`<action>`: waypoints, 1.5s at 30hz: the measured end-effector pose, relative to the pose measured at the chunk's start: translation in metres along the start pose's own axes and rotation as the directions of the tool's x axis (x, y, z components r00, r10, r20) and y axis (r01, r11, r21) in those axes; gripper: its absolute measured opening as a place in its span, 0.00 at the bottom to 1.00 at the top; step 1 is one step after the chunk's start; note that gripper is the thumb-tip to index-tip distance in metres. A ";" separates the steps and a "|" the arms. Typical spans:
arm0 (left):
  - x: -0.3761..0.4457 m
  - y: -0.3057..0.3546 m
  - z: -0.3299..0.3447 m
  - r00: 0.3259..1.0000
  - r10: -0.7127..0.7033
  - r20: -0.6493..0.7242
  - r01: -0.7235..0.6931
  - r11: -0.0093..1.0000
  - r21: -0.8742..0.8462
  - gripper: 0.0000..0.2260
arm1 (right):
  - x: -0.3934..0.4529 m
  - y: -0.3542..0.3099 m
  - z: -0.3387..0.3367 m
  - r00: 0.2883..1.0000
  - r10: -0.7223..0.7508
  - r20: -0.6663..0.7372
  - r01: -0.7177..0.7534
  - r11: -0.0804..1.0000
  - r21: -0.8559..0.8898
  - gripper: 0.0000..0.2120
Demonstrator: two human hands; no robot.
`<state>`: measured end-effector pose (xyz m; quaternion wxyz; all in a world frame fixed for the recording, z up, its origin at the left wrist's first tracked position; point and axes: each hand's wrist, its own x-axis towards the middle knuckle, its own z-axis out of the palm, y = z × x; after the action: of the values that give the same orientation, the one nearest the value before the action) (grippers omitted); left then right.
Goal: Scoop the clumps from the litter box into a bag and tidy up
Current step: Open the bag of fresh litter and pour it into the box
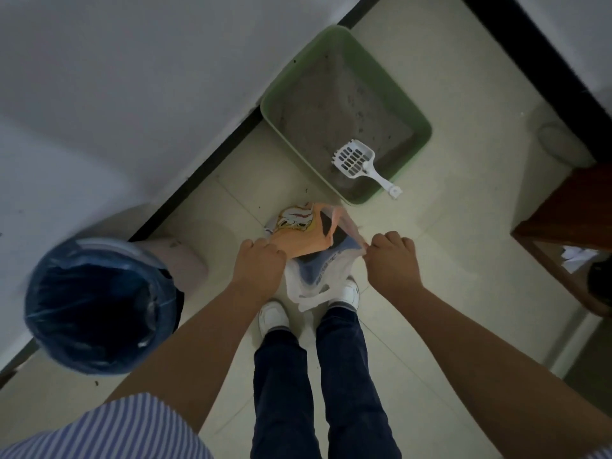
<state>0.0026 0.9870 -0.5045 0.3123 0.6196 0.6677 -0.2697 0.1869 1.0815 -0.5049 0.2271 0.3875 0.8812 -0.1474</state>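
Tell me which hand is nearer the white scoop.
Right. The right hand pinches the bag just below the scoop lying in the litter box; the left hand grips the bag's far side.

Counted from the litter box: one green box. One white scoop lies in it, handle over its near rim. One bag hangs near its near corner, held between two hands, left and right. One blue-lined bin stands well to its left. Two white shoes, left and right, stand below the bag.
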 end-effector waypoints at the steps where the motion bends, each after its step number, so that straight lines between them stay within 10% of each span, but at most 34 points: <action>1: -0.001 0.003 -0.004 1.000 -0.007 -0.006 0.007 1.000 0.014 0.15 | 0.002 0.002 0.001 0.999 0.041 0.026 -0.041 0.999 -0.004 0.09; 7: -0.009 0.028 -0.018 1.000 -0.023 -0.009 0.023 0.999 0.029 0.15 | -0.010 0.004 0.002 0.997 0.024 -0.077 -0.016 0.994 0.105 0.19; 15: -0.014 0.049 -0.007 0.997 -0.078 -0.018 0.077 0.997 -0.031 0.16 | -0.039 0.006 0.003 0.976 0.066 0.207 -0.111 0.970 0.217 0.17; 21: -0.015 0.041 -0.008 0.990 -0.119 -0.076 0.115 0.992 -0.059 0.26 | -0.030 -0.003 0.016 1.000 -0.017 -0.009 0.018 0.991 0.130 0.37; 28: -0.005 0.040 -0.012 0.999 -0.033 0.005 0.033 0.999 0.018 0.16 | -0.006 0.001 -0.014 0.992 -0.044 0.120 0.043 0.999 0.010 0.15; 45: 0.015 -0.003 0.002 0.916 -0.359 0.179 0.401 0.832 -0.384 0.16 | 0.033 -0.004 -0.024 0.908 -0.030 0.419 0.016 0.999 0.038 0.17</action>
<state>-0.0006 0.9953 -0.5175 0.4091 0.3801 0.8026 -0.2096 0.1576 1.1100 -0.5014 0.4027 0.3400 0.8139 -0.2445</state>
